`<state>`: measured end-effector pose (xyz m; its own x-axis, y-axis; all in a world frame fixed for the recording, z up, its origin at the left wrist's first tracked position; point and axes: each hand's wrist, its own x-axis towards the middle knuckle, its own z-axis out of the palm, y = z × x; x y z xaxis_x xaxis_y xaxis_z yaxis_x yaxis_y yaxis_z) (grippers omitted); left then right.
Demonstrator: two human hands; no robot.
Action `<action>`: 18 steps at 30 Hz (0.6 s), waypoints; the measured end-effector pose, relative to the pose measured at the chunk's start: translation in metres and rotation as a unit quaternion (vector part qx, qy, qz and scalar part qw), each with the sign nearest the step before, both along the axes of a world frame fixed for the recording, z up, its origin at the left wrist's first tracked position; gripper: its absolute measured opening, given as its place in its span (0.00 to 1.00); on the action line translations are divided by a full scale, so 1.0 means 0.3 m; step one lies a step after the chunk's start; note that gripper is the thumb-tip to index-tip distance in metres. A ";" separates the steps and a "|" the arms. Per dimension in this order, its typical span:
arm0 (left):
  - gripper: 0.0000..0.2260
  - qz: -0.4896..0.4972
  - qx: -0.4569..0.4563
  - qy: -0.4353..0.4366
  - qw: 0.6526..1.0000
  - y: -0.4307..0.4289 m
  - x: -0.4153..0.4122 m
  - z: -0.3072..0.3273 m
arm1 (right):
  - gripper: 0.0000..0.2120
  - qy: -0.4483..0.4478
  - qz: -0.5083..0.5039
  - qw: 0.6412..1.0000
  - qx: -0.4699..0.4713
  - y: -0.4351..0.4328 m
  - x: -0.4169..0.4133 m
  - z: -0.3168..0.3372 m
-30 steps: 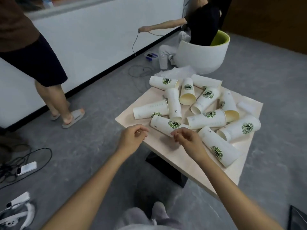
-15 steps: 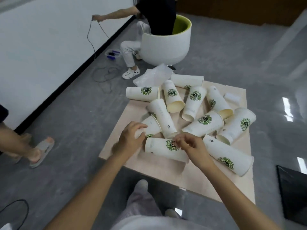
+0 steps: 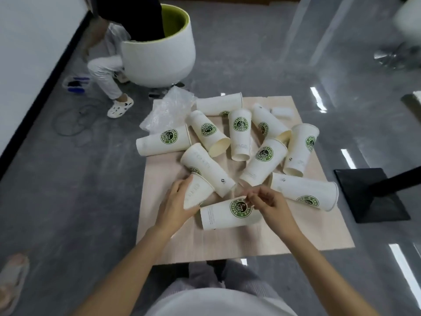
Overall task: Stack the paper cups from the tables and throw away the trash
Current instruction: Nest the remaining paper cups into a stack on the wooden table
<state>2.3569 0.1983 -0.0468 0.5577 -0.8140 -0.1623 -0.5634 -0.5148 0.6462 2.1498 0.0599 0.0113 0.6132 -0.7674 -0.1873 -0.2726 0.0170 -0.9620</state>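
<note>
Left hand [image 3: 175, 207]: clamped round a tilted paper cup [image 3: 197, 192].
Right hand [image 3: 272, 207]: curled over the lying logo cup [image 3: 225, 216]; no grip can be told.
Other cups [image 3: 264, 160]: scattered beyond both hands.

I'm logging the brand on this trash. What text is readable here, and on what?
"ENJOY LIFE": top arc of the round green logo on the white paper cup lying mid-table.
"COFFEE": bottom arc of that logo, and on the white cup by the right hand.
Grey small print on the cups' sides: too blurred to read.
</note>
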 end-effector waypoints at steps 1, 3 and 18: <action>0.40 0.000 -0.002 0.000 1.000 0.008 0.003 -0.004 | 0.08 0.004 -0.006 1.000 0.001 -0.002 -0.005 -0.004; 0.41 -0.003 -0.001 0.001 1.000 0.024 0.007 -0.011 | 0.07 0.010 -0.011 1.000 0.001 -0.006 -0.010 -0.009; 0.45 -0.037 0.023 -0.109 0.993 0.001 0.021 -0.063 | 0.12 0.097 -0.013 0.993 -0.060 -0.041 -0.060 -0.045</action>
